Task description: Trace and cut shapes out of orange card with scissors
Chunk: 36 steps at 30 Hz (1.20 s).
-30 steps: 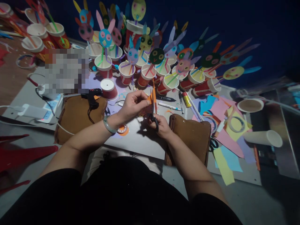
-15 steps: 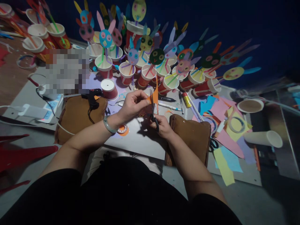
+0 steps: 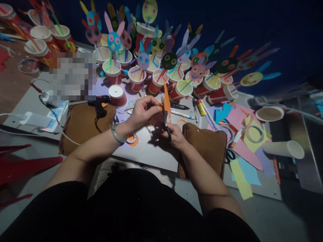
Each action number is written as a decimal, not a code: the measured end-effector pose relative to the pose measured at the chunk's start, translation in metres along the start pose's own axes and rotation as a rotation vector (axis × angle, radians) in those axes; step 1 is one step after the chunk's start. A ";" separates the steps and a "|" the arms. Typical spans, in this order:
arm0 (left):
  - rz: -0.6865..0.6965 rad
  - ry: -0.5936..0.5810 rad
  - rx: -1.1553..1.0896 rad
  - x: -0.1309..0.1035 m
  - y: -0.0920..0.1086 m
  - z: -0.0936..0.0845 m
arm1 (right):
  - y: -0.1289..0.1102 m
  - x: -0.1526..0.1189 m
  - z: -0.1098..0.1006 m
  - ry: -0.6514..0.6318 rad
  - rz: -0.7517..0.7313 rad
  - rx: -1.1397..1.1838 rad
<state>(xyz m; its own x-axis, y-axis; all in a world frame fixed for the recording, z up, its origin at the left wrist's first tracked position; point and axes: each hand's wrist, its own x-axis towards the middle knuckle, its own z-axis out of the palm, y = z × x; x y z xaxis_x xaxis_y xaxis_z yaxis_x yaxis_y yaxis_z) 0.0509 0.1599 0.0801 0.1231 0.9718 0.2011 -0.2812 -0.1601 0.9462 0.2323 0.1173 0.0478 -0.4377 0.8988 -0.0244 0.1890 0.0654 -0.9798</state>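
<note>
Between thumb and fingers, my left hand (image 3: 143, 112) pinches an edge of an orange piece of paper (image 3: 166, 99). My right hand (image 3: 174, 135) grips black-handled scissors (image 3: 166, 127), fingers in the loops and blades pointing up. The blades lie against the orange paper, just right of my left fingertips. Below the hands is a white work surface (image 3: 153, 153), where a small ring-shaped piece (image 3: 131, 138) rests on orange paper. Behind the hands, a black marker (image 3: 179, 106) and a white pen (image 3: 183, 115) lie on the table.
Several red cups (image 3: 136, 79) with paper rabbit heads on straws stand at the back. A glue gun (image 3: 99, 107) lies on the left brown pad (image 3: 80, 124); another brown pad (image 3: 207, 144) is at right. Coloured paper scraps (image 3: 239, 117) and a tape roll (image 3: 254, 133) lie farther right.
The orange paper has turned, and its upper tip now leans slightly further left against the scissor blades. Both hands stay in nearly the same place.
</note>
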 end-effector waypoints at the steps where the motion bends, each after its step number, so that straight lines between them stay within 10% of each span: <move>1: -0.002 0.002 0.000 0.000 0.000 0.000 | 0.000 0.000 0.000 -0.002 -0.002 0.001; 18: 0.277 -0.103 0.144 0.007 -0.002 -0.011 | 0.007 -0.005 0.000 -0.130 0.035 0.085; 36: -0.013 0.117 -0.083 0.017 -0.012 -0.012 | -0.008 -0.005 -0.017 -0.415 0.047 0.129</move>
<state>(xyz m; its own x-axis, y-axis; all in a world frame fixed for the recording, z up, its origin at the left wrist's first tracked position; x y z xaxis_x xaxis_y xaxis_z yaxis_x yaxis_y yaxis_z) 0.0447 0.1807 0.0690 0.0165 0.9881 0.1528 -0.3587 -0.1368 0.9234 0.2475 0.1199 0.0588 -0.7524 0.6474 -0.1218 0.1176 -0.0499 -0.9918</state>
